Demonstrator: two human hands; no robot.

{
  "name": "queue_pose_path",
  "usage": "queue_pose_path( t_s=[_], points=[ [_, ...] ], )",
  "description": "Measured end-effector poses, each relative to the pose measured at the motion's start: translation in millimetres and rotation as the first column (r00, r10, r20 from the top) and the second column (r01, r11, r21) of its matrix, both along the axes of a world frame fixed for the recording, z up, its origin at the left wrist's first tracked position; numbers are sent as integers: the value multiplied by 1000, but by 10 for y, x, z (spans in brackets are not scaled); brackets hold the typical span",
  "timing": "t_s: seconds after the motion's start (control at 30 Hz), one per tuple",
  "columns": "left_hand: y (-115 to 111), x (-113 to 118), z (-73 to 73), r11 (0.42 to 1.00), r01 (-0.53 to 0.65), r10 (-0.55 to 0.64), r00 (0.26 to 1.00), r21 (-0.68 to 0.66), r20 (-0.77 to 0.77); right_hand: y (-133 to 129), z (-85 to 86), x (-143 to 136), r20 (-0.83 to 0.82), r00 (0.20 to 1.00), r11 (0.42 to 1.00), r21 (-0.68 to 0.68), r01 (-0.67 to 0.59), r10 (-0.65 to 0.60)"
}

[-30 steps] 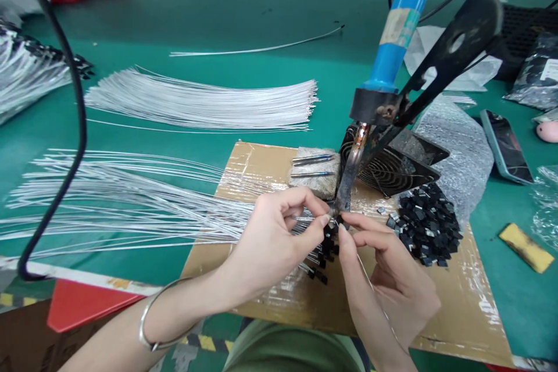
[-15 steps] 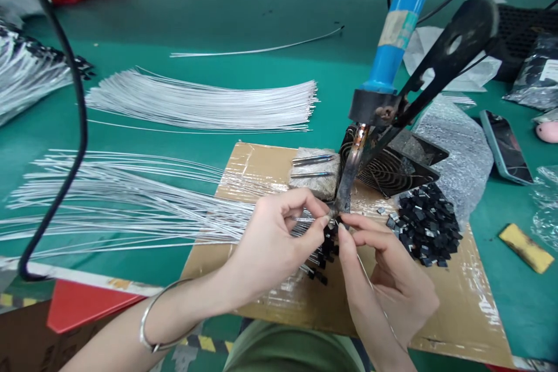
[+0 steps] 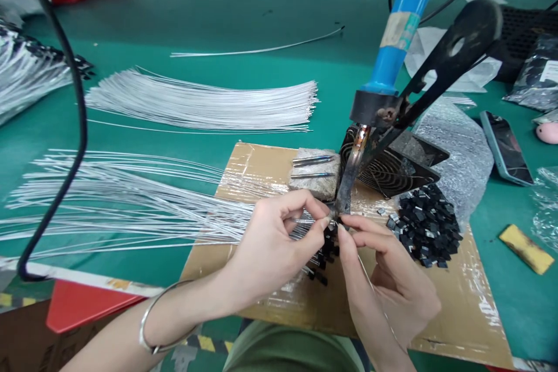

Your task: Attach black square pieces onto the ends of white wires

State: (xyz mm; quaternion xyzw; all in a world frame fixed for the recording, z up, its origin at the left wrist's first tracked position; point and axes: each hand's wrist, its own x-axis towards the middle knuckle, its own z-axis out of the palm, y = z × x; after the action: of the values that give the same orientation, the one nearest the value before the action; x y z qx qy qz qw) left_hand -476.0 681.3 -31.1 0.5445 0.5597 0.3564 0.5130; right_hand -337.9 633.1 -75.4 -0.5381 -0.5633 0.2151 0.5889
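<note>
Thumb and forefinger of my left hand [image 3: 279, 238] are pinched at the tip of the soldering iron [image 3: 344, 192]; the small piece between them is mostly hidden. Close on the right, my right hand [image 3: 383, 273] pinches a thin strand of solder wire [image 3: 370, 282], which runs down across the palm. Both sets of fingertips nearly meet just below the iron tip. The iron has a blue handle [image 3: 392, 40] and is held slanting down by a black metal bracket [image 3: 453, 52]. Beneath my hands lie white wires with black ends [image 3: 320, 276].
A cardboard sheet [image 3: 457, 302] covers the work area. On it are a pile of small black connectors [image 3: 429, 226], a fan [image 3: 379, 168] and a block with spare tips [image 3: 314, 186]. White wires [image 3: 200, 99] lie behind; a phone [image 3: 505, 145] and yellow sponge [image 3: 526, 249] are right.
Almost nothing differs. The soldering iron and bracket appear shifted very slightly right, and both hands keep their pinch at the tip.
</note>
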Motion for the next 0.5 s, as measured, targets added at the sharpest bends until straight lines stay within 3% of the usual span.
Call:
queue_pose_path(
  t_s=[0.5],
  points=[
    [-9,-2,4,1000,14,-14,1000,-6,-3,5,-14,-2,15,1000,1000,2,20,-20]
  ],
)
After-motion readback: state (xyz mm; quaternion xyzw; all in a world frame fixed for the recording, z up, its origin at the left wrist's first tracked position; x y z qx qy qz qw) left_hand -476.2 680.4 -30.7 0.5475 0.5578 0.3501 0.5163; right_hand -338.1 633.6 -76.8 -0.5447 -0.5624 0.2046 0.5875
